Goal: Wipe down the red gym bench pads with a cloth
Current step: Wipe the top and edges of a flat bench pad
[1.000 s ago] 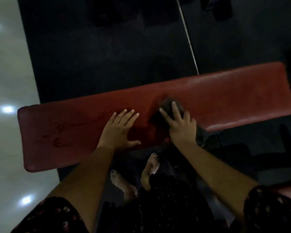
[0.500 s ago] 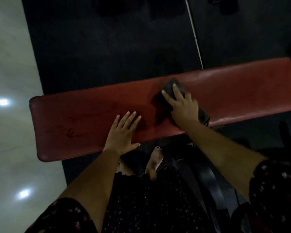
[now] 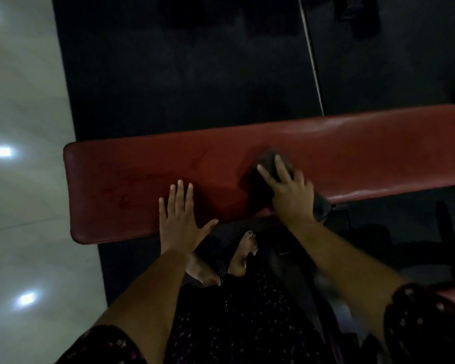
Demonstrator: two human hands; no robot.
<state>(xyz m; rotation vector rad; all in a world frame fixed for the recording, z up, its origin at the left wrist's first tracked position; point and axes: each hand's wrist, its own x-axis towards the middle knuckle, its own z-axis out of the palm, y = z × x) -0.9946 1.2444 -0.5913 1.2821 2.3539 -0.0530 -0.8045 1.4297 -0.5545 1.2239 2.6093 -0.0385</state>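
Long red vinyl bench pad (image 3: 365, 153): spans the view; the wiping stroke has come back from its far edge to the middle, so the ends probably remain.
Left hand (image 3: 179, 222): flat at the near edge, fingers (image 3: 180, 195) straight, holding nothing.
Right hand (image 3: 293, 198): fingers spread, pressing the cloth.
Dark crumpled cloth (image 3: 269, 160): mid-pad, its tail over the near edge.

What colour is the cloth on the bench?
The cloth is dark grey, almost black, in the head view, under the right hand on the red pad.
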